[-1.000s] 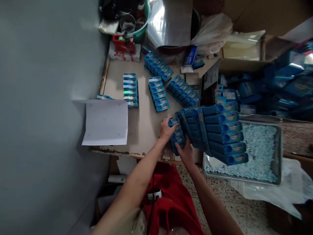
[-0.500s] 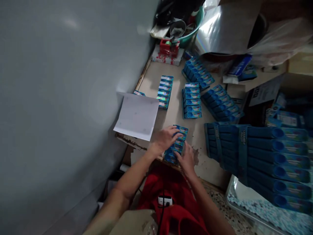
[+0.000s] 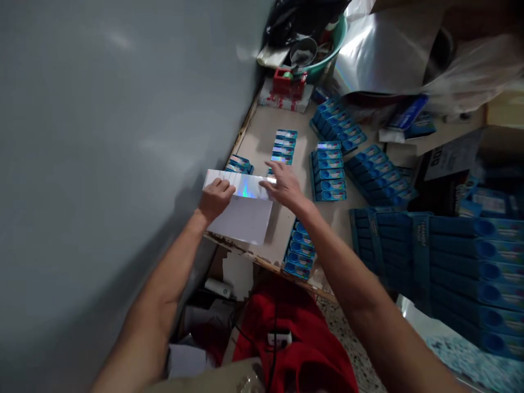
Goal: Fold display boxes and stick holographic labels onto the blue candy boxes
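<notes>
My left hand (image 3: 215, 197) is closed on the upper left edge of a white sheet (image 3: 249, 218). The sheet's top part is folded over, showing a shiny rainbow strip of what look like holographic stickers (image 3: 246, 186). At the right end of that fold is my right hand (image 3: 284, 185), thumb at the strip and fingers apart. Behind it, partly covered, stands a row of small blue boxes (image 3: 283, 143) with shiny labels. More blue boxes (image 3: 238, 164) show just behind the sheet. Another blue row (image 3: 301, 248) lies at the front edge, partly under my right forearm.
Further rows of blue boxes (image 3: 329, 170) stand on the table (image 3: 262, 123). A large banded stack (image 3: 442, 245) is at the right. At the back are a red tape dispenser (image 3: 289, 82) and a green basin (image 3: 333, 49). A grey wall (image 3: 123, 136) borders the left.
Both hands have left the blue boxes at the front edge and moved to the white sheet. My left hand has taken hold of it and its top is folded over.
</notes>
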Tool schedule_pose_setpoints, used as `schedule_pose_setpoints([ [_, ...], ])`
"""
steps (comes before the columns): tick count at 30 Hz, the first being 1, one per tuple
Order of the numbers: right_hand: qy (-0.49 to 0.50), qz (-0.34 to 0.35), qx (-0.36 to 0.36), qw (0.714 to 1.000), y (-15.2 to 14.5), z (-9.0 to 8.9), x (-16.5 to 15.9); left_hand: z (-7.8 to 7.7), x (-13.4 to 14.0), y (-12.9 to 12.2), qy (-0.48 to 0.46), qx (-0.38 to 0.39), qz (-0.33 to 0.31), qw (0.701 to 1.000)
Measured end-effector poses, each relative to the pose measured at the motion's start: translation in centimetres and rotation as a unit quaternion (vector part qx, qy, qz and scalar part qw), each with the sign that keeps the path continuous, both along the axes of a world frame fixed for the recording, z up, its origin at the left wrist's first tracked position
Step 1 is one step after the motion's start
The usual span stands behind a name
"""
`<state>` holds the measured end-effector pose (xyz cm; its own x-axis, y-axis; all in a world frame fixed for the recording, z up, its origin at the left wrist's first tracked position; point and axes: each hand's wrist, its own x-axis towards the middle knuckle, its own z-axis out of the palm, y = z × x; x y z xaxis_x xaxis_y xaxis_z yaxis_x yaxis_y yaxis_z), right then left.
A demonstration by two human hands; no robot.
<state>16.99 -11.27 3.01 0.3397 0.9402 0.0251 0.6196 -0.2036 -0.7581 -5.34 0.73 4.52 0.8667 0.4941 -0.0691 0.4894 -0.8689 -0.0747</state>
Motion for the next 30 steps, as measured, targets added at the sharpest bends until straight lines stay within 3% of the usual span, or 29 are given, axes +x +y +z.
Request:
schedule_pose_setpoints([
  [2, -0.027, 0.109, -0.087, 0.990, 3.5, -0.9, -0.1, 0.2, -0.8, -1.5, 0.000, -0.010, 0.005, 1.000],
  [5, -0.012, 0.175, -0.165, 0.971, 5.8, -1.9, -0.5, 1.7, -0.3, -1.6, -0.007, -0.043, 0.021, 0.999],
  [8, 0.008, 0.188, -0.143, 0.972, 5.8, -1.7, -0.5, 3.2, 0.8, 0.4, -0.061, -0.080, 0.061, 0.993],
  [10, 0.009, 0.191, -0.123, 0.974, 5.7, -1.1, -0.5, 3.4, 1.3, 2.1, -0.060, -0.165, 0.098, 0.980],
  [13, -0.051, 0.148, -0.097, 0.983, 5.6, -0.4, -0.8, 2.1, 1.7, 4.3, -0.040, -0.378, 0.151, 0.912],
  [15, -0.120, 0.117, -0.061, 0.984, 5.4, -0.4, -1.5, 0.9, 1.9, 4.9, -0.074, -0.469, 0.171, 0.863],
  [19, -0.193, 0.138, -0.006, 0.971, 3.8, -1.9, -3.4, -0.7, 2.0, 4.8, -0.117, -0.546, 0.219, 0.800],
  [23, -0.187, 0.146, -0.007, 0.971, 0.8, -4.3, -5.7, -0.7, 1.8, 4.3, -0.123, -0.590, 0.273, 0.750],
  [27, -0.176, 0.155, -0.017, 0.972, -2.2, -4.9, -7.1, -0.8, 1.2, 4.1, -0.126, -0.595, 0.283, 0.742],
  [30, -0.153, 0.126, -0.049, 0.979, -3.3, -3.8, -7.3, -1.5, 1.1, 4.3, -0.091, -0.558, 0.255, 0.784],
])
